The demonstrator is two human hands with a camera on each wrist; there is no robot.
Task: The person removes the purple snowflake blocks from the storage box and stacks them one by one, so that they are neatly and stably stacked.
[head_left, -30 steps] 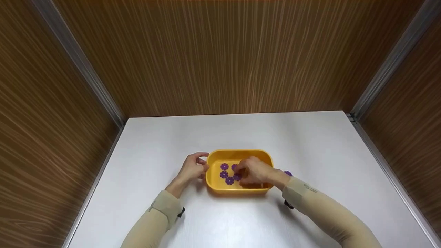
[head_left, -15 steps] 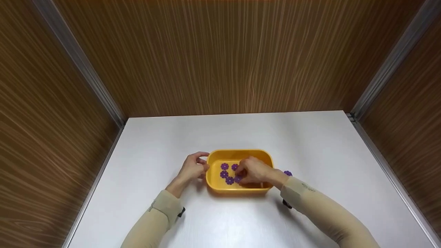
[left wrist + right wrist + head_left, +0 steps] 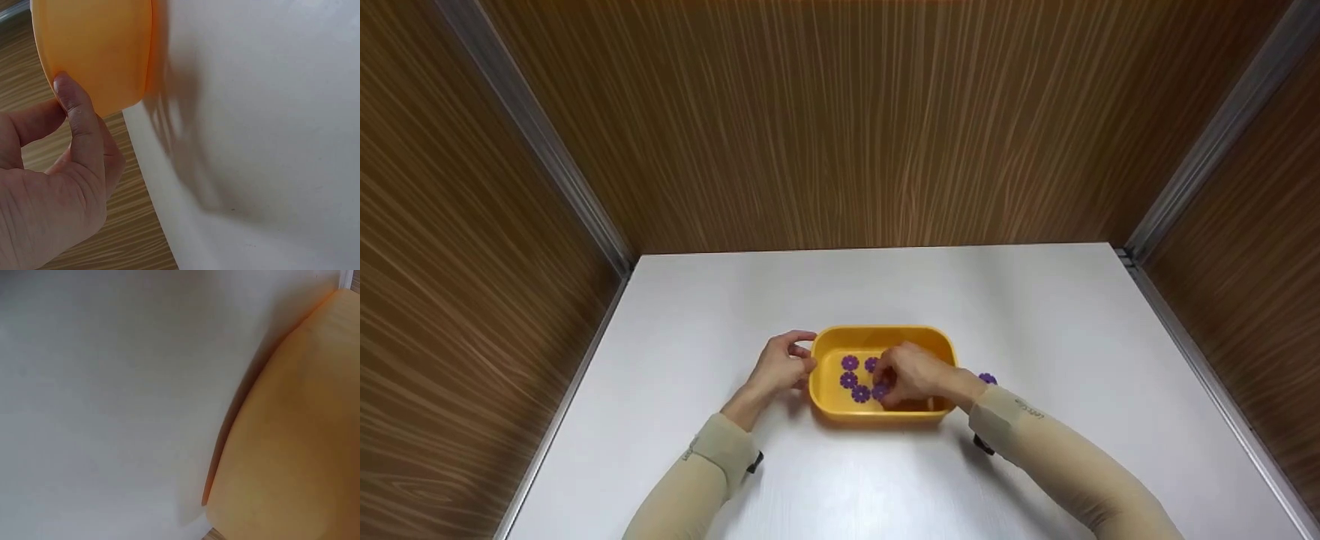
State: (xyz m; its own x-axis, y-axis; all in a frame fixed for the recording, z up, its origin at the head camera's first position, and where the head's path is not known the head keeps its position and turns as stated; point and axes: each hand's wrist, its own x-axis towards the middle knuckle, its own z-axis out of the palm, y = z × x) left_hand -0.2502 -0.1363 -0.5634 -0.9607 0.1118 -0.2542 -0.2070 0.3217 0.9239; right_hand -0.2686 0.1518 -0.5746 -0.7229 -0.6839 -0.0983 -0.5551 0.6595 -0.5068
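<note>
A yellow plastic bin (image 3: 885, 414) sits on the white table. My left hand (image 3: 777, 365) holds its left end; in the left wrist view, fingertips (image 3: 63, 87) touch the rim of the orange-looking wall (image 3: 101, 50). Inside the bin, my right hand (image 3: 911, 371) has curled fingers over the right half. It pinches a purple flower-shaped piece (image 3: 879, 392), partly covered by the fingers. Several similar purple flowers (image 3: 849, 379) lie flat to its left in a curved row. The right wrist view shows only the bin's outer wall (image 3: 281, 455), not the hand.
Another purple flower (image 3: 988, 379) lies on the table right of the bin, partly behind the right wrist. The white tabletop (image 3: 735, 292) is bounded by wood-grain panels (image 3: 840, 127) at the back and sides.
The purple flower at my right fingertips has shifted slightly toward the near side and right. The right forearm has moved slightly left. My left hand stays at the bin's end.
</note>
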